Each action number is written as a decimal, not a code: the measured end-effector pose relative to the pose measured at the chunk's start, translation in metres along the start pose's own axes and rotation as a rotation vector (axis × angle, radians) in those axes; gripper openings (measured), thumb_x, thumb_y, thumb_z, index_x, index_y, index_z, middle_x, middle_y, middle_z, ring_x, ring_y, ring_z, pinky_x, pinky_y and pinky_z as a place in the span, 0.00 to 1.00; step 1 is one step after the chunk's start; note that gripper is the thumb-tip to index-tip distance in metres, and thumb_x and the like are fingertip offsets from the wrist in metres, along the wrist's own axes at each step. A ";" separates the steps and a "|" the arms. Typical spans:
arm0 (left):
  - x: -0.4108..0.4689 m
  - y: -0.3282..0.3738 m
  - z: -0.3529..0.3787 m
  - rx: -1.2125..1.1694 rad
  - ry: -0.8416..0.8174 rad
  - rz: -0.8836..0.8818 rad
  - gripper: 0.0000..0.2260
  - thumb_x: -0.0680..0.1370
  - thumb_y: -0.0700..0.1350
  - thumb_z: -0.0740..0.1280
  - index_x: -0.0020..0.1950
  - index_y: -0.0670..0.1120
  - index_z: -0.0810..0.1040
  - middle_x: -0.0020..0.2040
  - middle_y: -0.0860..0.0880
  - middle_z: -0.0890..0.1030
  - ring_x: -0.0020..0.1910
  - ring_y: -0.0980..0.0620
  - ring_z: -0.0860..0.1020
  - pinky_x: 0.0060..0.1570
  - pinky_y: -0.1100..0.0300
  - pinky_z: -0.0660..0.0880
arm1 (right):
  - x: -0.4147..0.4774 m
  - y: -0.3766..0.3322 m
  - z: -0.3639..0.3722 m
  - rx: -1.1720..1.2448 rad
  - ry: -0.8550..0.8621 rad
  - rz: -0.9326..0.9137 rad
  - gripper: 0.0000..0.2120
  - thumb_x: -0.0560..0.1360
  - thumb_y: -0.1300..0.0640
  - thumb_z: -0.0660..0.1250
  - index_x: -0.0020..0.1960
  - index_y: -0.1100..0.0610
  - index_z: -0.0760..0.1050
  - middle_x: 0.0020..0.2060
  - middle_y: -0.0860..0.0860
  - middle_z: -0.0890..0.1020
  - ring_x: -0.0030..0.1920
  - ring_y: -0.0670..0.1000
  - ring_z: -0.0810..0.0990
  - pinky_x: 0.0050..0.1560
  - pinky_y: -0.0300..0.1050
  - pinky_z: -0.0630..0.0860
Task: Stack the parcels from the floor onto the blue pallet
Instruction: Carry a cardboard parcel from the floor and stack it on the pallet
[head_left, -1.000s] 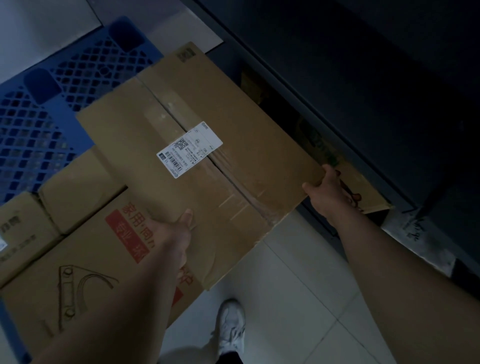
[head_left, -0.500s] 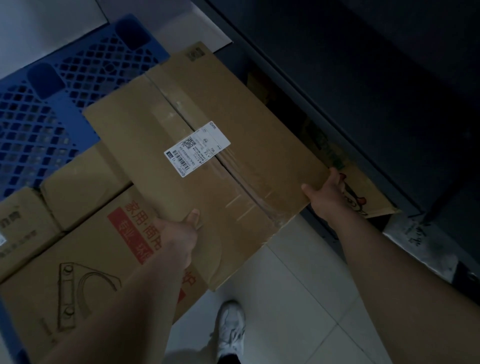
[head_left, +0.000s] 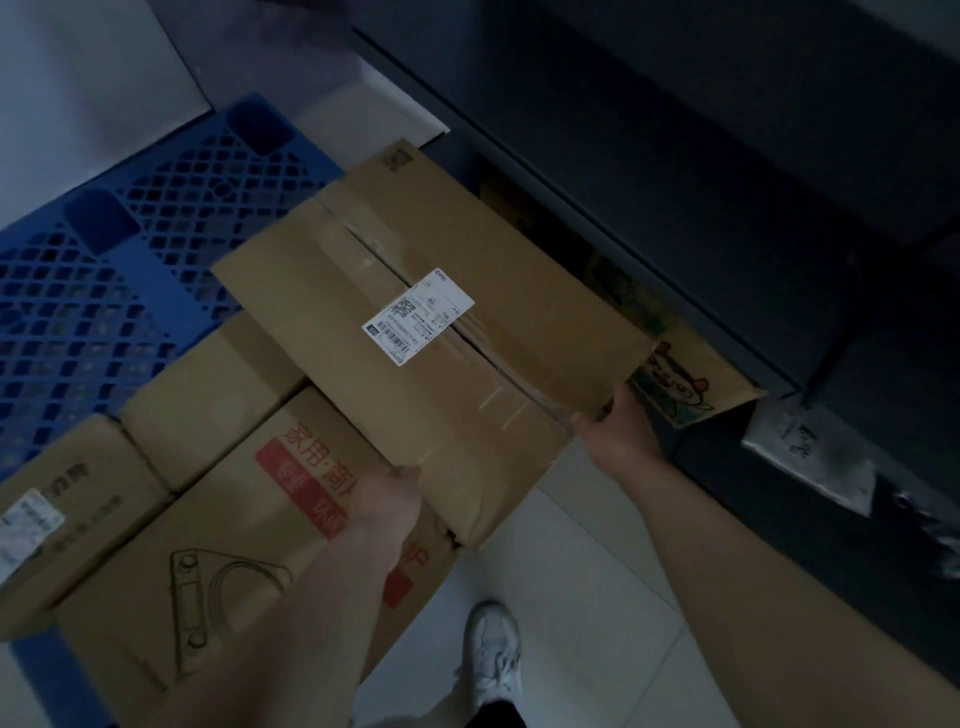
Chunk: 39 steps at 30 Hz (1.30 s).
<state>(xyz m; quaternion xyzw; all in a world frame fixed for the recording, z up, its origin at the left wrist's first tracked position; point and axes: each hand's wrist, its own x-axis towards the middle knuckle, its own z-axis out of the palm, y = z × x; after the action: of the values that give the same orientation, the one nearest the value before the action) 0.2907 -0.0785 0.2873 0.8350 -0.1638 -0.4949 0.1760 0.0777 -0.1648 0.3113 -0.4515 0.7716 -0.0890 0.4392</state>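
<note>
Both hands clamp parcel (head_left: 431, 332) near edge: left hand (head_left: 387, 501), right hand (head_left: 621, 434). Long axis runs near-far; blue pallet (head_left: 104, 291) lies far-left.

A large flat brown parcel (head_left: 431, 332), taped along its middle seam and bearing a white shipping label, is held level above the blue pallet (head_left: 104, 291), its near edge overlapping the red-lettered parcel (head_left: 249, 525) lying there; two smaller plain parcels (head_left: 208, 400) sit beside that one on the lattice deck
</note>
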 end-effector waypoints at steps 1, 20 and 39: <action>-0.010 0.001 -0.010 0.013 -0.014 0.032 0.14 0.79 0.48 0.64 0.57 0.39 0.78 0.51 0.39 0.81 0.50 0.41 0.79 0.56 0.50 0.76 | -0.016 -0.003 0.000 0.011 -0.019 0.001 0.31 0.80 0.53 0.62 0.78 0.54 0.54 0.74 0.53 0.64 0.70 0.55 0.67 0.66 0.47 0.67; -0.298 -0.006 -0.115 0.652 -0.379 0.796 0.16 0.80 0.49 0.61 0.65 0.43 0.71 0.64 0.44 0.77 0.60 0.44 0.76 0.57 0.56 0.72 | -0.428 0.048 -0.075 0.189 0.375 0.126 0.28 0.79 0.50 0.63 0.76 0.51 0.59 0.71 0.57 0.70 0.63 0.57 0.75 0.59 0.43 0.71; -0.625 -0.296 0.000 1.102 -1.032 1.245 0.21 0.78 0.49 0.65 0.68 0.42 0.71 0.64 0.43 0.77 0.61 0.46 0.76 0.62 0.55 0.71 | -0.831 0.339 -0.030 0.448 0.915 0.681 0.26 0.79 0.49 0.62 0.75 0.53 0.63 0.71 0.50 0.70 0.71 0.52 0.67 0.68 0.45 0.64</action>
<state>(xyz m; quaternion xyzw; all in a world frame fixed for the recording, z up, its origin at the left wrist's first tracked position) 0.0346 0.4630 0.6328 0.2455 -0.8403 -0.4724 -0.1024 0.0169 0.6664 0.6450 0.0079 0.9454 -0.2886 0.1513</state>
